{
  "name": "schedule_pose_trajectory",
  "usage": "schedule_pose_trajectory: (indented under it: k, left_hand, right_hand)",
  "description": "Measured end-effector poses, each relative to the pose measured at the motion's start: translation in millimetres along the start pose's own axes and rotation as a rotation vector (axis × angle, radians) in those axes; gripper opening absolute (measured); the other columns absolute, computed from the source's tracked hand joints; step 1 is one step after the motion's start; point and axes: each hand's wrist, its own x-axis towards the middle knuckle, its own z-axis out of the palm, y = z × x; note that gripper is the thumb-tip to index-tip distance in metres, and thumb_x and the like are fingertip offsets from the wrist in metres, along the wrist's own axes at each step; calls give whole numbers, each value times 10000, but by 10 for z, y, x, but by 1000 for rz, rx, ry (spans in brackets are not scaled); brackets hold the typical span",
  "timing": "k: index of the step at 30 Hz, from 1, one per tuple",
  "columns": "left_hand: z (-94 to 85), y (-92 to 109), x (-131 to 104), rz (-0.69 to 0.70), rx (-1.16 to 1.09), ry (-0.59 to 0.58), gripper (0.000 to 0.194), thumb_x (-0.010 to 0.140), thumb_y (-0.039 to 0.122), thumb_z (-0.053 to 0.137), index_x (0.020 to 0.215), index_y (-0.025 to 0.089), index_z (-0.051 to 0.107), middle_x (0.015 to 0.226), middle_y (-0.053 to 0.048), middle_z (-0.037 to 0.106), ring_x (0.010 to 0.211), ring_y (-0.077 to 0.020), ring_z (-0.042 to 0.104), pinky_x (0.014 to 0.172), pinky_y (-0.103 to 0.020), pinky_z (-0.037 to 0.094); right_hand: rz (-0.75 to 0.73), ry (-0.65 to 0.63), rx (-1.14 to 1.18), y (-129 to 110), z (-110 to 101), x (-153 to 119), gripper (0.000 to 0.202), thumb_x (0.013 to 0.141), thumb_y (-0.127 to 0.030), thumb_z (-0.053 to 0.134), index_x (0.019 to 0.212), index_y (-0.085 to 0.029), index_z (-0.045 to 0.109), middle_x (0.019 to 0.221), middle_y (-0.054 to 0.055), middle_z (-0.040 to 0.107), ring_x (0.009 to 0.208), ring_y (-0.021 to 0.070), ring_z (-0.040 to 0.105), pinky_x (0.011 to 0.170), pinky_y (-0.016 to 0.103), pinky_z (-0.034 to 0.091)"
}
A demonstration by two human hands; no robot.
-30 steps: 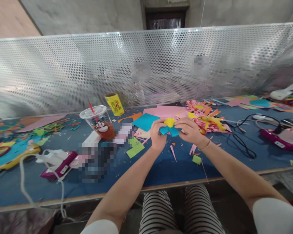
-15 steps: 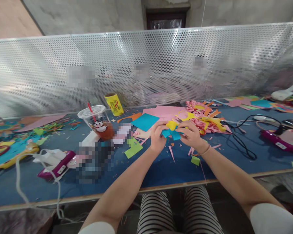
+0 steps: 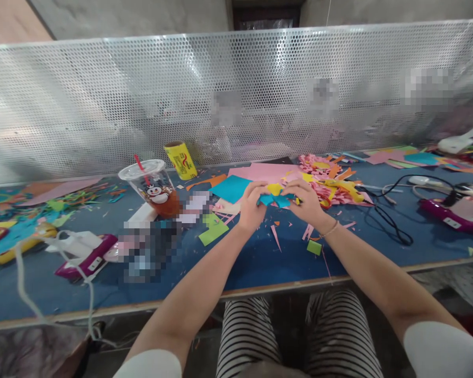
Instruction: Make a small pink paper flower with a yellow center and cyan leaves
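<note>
Above the blue tabletop, both hands hold a small blue paper piece (image 3: 278, 201) with a yellow paper part (image 3: 275, 189) at its top. My left hand (image 3: 253, 207) pinches its left side, with the fingers bent round the edge. On the right side, the fingers of my right hand (image 3: 305, 205) are closed on the same piece. A small yellow and dark bit shows at the right fingers; its kind cannot be made out. Just behind the hands lie a blue paper sheet (image 3: 232, 188) and a pink paper sheet (image 3: 260, 171). The fingertips partly hide the held piece.
Pink fringed paper (image 3: 341, 195) and a yellow tool with a black cable lie right of my hands. Leftward stand a drink cup (image 3: 157, 194) and a yellow roll (image 3: 181, 161). Purple power strips (image 3: 89, 258) lie at both sides. A perforated metal panel (image 3: 260, 105) borders the back.
The view has tipped down slightly, so the table sits higher in the picture. Both hands keep hold of the blue and yellow paper piece, which now appears turned flatter.
</note>
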Motion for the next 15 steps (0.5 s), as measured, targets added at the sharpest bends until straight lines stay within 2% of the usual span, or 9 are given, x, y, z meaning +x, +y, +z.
schedule_pose_trajectory:
  k: [3, 6, 8, 10, 11, 12, 15]
  left_hand:
    - [15, -11, 40, -81, -20, -17, 179, 677, 136, 622, 835, 217, 596, 937, -49, 622, 946, -198, 554, 880, -360, 414]
    - [18, -105, 81, -227, -124, -57, 288, 668, 197, 652, 948, 215, 587, 933, -49, 625, 901, -183, 570, 861, -325, 413]
    - [13, -258, 95, -373, -138, -60, 196, 701, 191, 595, 896, 207, 606, 910, -46, 634, 879, -178, 573, 835, -311, 414]
    - [5, -452, 95, -581, -55, -74, 85, 713, 179, 533, 725, 192, 616, 806, -39, 634, 824, -180, 570, 792, -306, 416]
    - [0, -543, 90, -681, 3, -130, 90, 707, 184, 525, 678, 189, 611, 759, -35, 629, 795, -180, 570, 771, -303, 418]
    - [-7, -616, 83, -708, 10, -172, 108, 707, 200, 522, 650, 183, 612, 718, -37, 625, 752, -180, 572, 738, -302, 425]
    - [-28, -678, 48, -710, 11, -304, 178, 710, 320, 550, 636, 177, 628, 665, -33, 622, 677, -177, 569, 667, -292, 435]
  right_hand:
    - [267, 52, 193, 110, 39, 23, 138, 722, -185, 561, 853, -225, 574, 872, 36, 584, 837, 175, 561, 764, 350, 479]
    - [629, 96, 486, 239, 64, 43, 249, 670, -229, 603, 910, -221, 537, 799, 2, 578, 729, 145, 572, 677, 308, 495]
    - [864, 45, 635, 311, 56, 43, 310, 612, -194, 621, 908, -209, 530, 723, -19, 568, 630, 125, 564, 601, 280, 487]
    - [1030, -42, 678, 372, 32, 28, 303, 561, -149, 628, 849, -185, 538, 653, -23, 553, 553, 114, 537, 523, 256, 452]
    - [1066, -78, 669, 402, 19, 15, 276, 549, -137, 632, 807, -175, 541, 624, -21, 543, 533, 113, 526, 497, 250, 432]
    - [1072, -102, 649, 434, 6, -1, 243, 547, -137, 636, 768, -171, 540, 594, -20, 530, 519, 113, 515, 478, 246, 413]
    - [1019, -134, 546, 535, -23, -56, 163, 580, -164, 634, 702, -172, 527, 507, -30, 482, 473, 113, 484, 446, 243, 383]
